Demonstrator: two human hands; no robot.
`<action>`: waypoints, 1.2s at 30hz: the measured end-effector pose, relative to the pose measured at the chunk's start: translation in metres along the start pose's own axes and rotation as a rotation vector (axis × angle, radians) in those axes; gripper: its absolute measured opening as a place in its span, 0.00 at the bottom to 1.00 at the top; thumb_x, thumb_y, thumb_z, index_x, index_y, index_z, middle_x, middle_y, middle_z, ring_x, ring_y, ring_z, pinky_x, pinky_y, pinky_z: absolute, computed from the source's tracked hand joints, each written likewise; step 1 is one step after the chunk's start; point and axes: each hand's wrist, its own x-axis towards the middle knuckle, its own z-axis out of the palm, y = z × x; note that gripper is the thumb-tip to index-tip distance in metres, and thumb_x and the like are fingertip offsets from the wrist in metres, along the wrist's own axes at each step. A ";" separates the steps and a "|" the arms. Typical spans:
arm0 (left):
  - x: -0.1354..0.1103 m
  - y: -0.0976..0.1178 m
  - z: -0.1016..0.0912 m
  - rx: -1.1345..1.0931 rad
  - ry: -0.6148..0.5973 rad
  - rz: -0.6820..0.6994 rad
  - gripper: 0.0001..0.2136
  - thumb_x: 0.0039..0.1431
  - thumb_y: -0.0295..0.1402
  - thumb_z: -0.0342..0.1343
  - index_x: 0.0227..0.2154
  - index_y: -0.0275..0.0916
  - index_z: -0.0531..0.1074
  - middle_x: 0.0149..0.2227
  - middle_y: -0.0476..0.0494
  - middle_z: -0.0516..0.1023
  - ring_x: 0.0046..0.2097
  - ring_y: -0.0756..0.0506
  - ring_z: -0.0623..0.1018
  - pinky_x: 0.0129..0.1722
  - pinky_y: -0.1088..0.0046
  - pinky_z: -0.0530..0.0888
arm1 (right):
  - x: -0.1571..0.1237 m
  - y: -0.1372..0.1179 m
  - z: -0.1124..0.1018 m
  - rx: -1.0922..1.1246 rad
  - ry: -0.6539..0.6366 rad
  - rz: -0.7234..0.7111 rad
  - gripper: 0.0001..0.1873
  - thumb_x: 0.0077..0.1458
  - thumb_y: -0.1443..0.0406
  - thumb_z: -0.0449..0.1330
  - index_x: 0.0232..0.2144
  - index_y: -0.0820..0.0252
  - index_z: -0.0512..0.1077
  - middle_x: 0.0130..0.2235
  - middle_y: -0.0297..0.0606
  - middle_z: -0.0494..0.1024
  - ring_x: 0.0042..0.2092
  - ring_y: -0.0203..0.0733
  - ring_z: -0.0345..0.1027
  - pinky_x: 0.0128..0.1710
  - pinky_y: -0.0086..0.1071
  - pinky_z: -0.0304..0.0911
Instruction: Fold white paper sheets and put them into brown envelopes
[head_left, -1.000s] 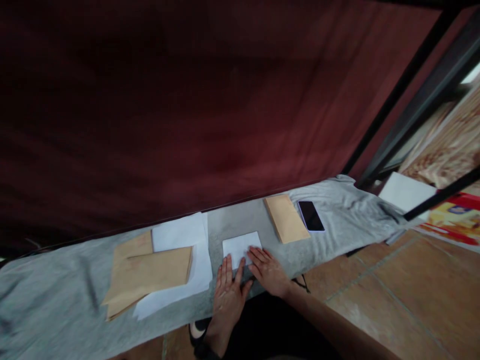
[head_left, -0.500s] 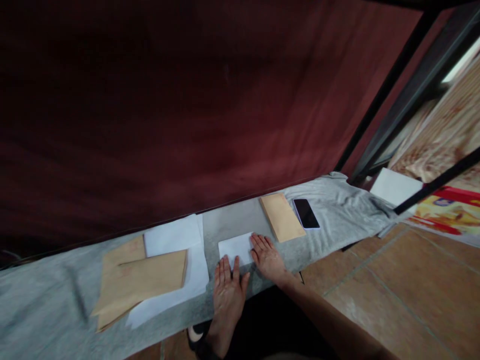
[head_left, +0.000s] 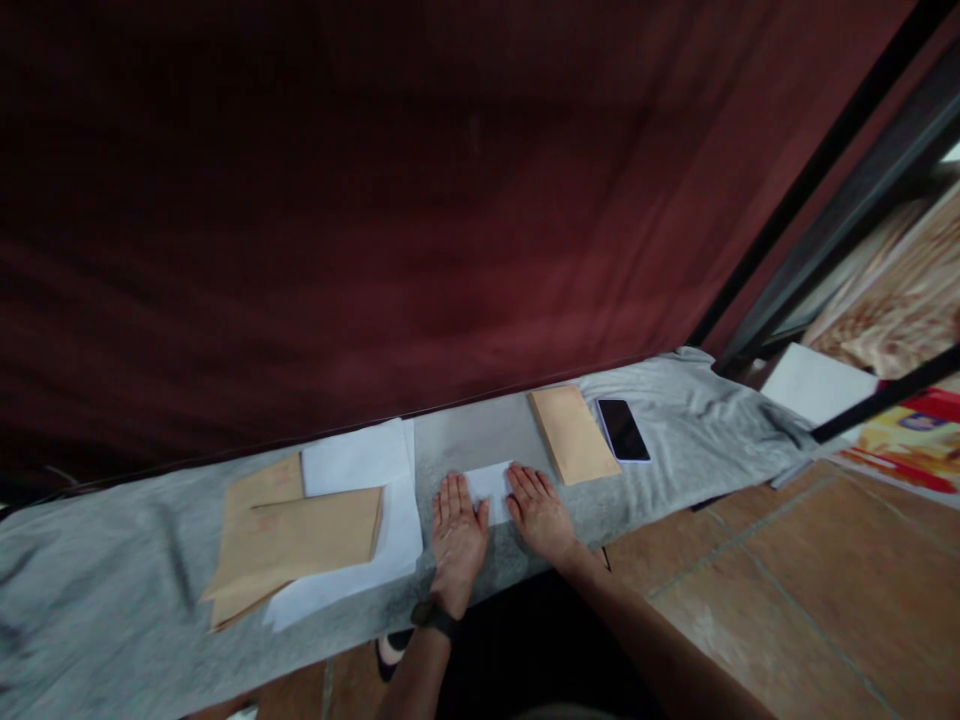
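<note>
A small folded white paper (head_left: 489,481) lies on the grey cloth-covered bench (head_left: 112,590). My left hand (head_left: 457,535) rests flat on the paper's left part, fingers stretched out and together. Flat on the right part lies my right hand (head_left: 538,512), its fingers slightly spread. Only a narrow strip of the paper shows between the two hands. A dark band is on my left wrist.
Left of my hands lie brown envelopes (head_left: 296,545) stacked on white sheets (head_left: 360,460). To the right are another brown envelope (head_left: 573,434) and a black phone (head_left: 622,430). A dark red curtain (head_left: 375,200) hangs behind. A tiled floor (head_left: 825,580) is at right, near a black metal frame (head_left: 825,180).
My left hand has slid forward onto the white paper and now covers its left half. The right hand stays on the paper's right side. Less paper shows.
</note>
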 end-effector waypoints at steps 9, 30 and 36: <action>-0.004 -0.002 0.002 0.019 0.046 -0.010 0.37 0.66 0.51 0.44 0.67 0.23 0.55 0.69 0.22 0.57 0.71 0.32 0.56 0.67 0.50 0.58 | -0.002 0.000 -0.001 -0.019 0.002 -0.026 0.33 0.68 0.54 0.52 0.68 0.66 0.57 0.67 0.48 0.61 0.68 0.52 0.54 0.67 0.48 0.48; -0.002 -0.009 -0.028 -0.377 0.027 -0.304 0.27 0.61 0.29 0.49 0.63 0.29 0.62 0.54 0.27 0.75 0.58 0.35 0.73 0.60 0.54 0.67 | 0.000 -0.002 -0.001 -0.011 -0.012 0.008 0.27 0.69 0.64 0.46 0.68 0.64 0.58 0.67 0.45 0.61 0.68 0.48 0.54 0.67 0.48 0.49; 0.016 -0.019 -0.029 -0.895 -0.037 -0.638 0.31 0.52 0.27 0.56 0.62 0.32 0.63 0.36 0.41 0.80 0.40 0.41 0.80 0.45 0.61 0.76 | 0.000 -0.002 0.000 0.002 0.010 0.010 0.27 0.69 0.64 0.47 0.67 0.64 0.59 0.67 0.45 0.63 0.68 0.49 0.55 0.67 0.49 0.49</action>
